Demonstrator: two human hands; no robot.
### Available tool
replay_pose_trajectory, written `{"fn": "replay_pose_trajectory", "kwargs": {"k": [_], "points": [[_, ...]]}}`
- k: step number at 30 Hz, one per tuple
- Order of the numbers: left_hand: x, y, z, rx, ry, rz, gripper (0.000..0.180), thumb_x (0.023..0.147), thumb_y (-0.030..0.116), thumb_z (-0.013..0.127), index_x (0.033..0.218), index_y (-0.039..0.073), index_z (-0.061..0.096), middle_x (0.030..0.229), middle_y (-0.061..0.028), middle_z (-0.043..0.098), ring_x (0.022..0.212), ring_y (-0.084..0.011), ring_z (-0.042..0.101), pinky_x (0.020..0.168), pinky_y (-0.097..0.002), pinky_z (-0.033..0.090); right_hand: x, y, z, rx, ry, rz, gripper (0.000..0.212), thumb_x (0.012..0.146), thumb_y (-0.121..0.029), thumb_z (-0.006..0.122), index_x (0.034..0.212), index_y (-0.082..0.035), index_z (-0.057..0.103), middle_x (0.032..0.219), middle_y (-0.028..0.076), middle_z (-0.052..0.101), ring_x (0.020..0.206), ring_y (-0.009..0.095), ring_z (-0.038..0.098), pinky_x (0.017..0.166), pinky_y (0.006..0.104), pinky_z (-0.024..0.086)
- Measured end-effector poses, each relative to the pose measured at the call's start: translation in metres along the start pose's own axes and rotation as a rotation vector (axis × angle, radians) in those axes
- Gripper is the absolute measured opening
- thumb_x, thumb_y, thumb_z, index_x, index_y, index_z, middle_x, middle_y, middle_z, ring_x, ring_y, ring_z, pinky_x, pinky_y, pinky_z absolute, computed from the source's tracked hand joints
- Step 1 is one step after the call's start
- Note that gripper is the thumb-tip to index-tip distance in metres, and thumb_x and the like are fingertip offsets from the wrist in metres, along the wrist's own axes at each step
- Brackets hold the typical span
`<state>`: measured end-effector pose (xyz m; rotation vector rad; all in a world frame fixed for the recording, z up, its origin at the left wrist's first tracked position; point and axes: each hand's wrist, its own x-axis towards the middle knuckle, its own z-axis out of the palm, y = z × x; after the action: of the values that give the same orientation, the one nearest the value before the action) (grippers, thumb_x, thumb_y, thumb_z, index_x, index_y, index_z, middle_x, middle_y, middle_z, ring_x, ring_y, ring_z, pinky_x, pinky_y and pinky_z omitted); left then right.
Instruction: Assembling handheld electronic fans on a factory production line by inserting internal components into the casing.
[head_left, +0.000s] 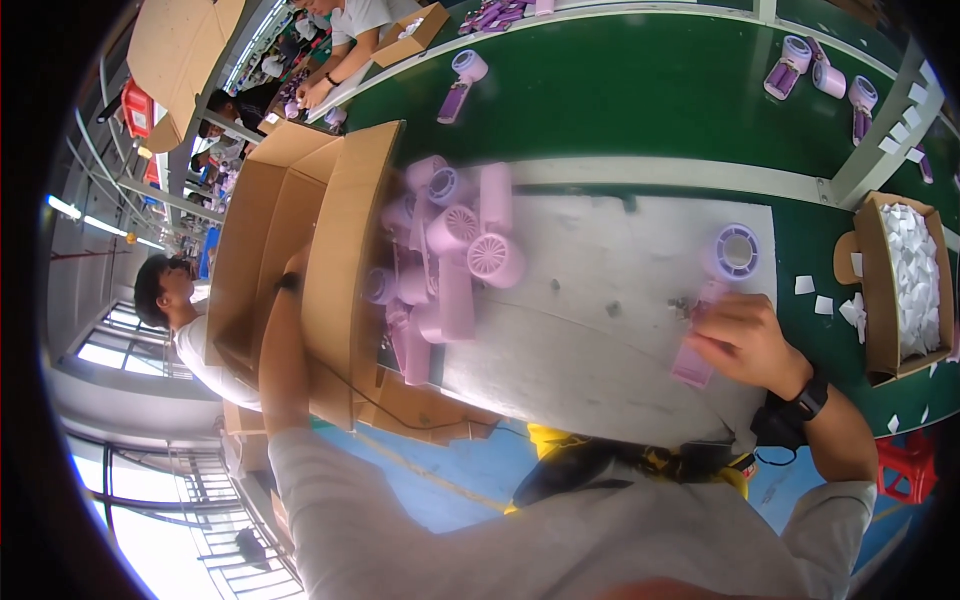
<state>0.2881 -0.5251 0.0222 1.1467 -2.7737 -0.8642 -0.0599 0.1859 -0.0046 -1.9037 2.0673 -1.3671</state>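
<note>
On the right of the pale work mat lies a lilac housing, shaped like a small hair dryer with a round ringed head and a handle. My right hand is closed over its handle, fingers pinched together there; small dark bits show beside the fingertips. At the left, my left arm reaches into an open cardboard box. Only the wrist end of my left hand shows; the flap hides its fingers. A pile of similar lilac housings, some with radial grilles, lies beside the box.
A carton of white paper pieces stands at the right, with loose pieces near it. Beyond a pale metal rail, more lilac housings lie on the green surface. A red stool is at lower right. Other people work at upper left.
</note>
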Motion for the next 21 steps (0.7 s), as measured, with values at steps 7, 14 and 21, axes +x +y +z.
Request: {"fn": "replay_pose_trajectory", "kwargs": {"k": [7, 14, 21], "points": [[0.01, -0.007, -0.012, -0.179, -0.053, 0.031, 0.045, 0.097, 0.033, 0.058, 0.124, -0.002, 0.059, 0.116, -0.0115, 0.067, 0.097, -0.0197, 0.065, 0.083, -0.0331, 0.053, 0.0, 0.0, 0.001, -0.012, 0.001, -0.006, 0.019, 0.072, -0.009, 0.078, 0.066, -0.004, 0.061, 0.059, 0.007, 0.057, 0.05, 0.023, 0.053, 0.046, 0.0336, 0.04], [0.007, -0.034, -0.022, -0.249, -0.026, 0.071, 0.048, 0.098, 0.032, 0.056, 0.13, -0.003, 0.055, 0.119, -0.0117, 0.065, 0.101, -0.0204, 0.063, 0.087, -0.0322, 0.051, 0.0, -0.001, 0.0, 0.009, 0.0, -0.018, 0.018, 0.072, -0.008, 0.078, 0.066, -0.004, 0.061, 0.059, 0.008, 0.057, 0.05, 0.024, 0.054, 0.047, 0.0336, 0.04], [0.002, 0.067, 0.024, -0.074, -0.005, -0.054, 0.052, 0.1, 0.033, 0.053, 0.138, -0.001, 0.047, 0.13, -0.0117, 0.059, 0.112, -0.0196, 0.057, 0.095, -0.0317, 0.047, 0.001, 0.0, 0.001, -0.008, -0.003, 0.01, 0.018, 0.073, -0.007, 0.077, 0.066, -0.003, 0.061, 0.059, 0.008, 0.057, 0.051, 0.025, 0.054, 0.047, 0.0342, 0.041]]}}
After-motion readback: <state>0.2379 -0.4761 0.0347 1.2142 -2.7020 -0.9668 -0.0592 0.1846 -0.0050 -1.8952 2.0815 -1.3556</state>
